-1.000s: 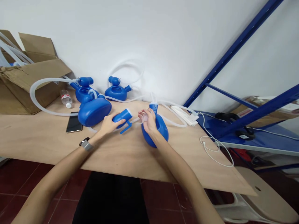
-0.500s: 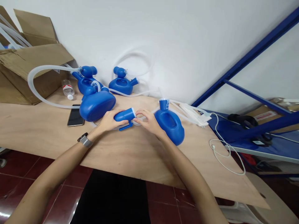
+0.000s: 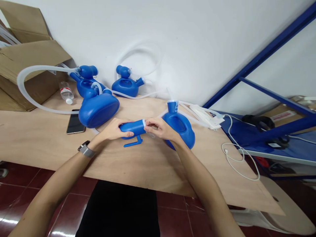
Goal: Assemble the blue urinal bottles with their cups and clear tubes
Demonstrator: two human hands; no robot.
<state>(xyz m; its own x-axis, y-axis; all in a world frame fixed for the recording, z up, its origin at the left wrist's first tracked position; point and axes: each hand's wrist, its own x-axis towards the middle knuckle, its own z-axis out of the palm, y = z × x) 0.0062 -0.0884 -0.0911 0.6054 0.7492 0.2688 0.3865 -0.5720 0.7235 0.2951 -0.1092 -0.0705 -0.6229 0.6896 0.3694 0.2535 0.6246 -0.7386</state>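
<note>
Blue plastic cylinder with L-shaped lever (image 3: 135, 128), mid-frame, gripped around body by left hand (image 3: 115, 129), presumably for steadiness; white ring-shaped rim (image 3: 144, 123) pinched narrowly by right hand (image 3: 160, 127), likely for fine control. Blue plastic jug with oval handle hole (image 3: 188, 133) set right of centre.

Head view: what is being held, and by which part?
The left hand grips the blue cylinder by its body; the right hand has fingertips at its white rim, their grip unclear.
</note>
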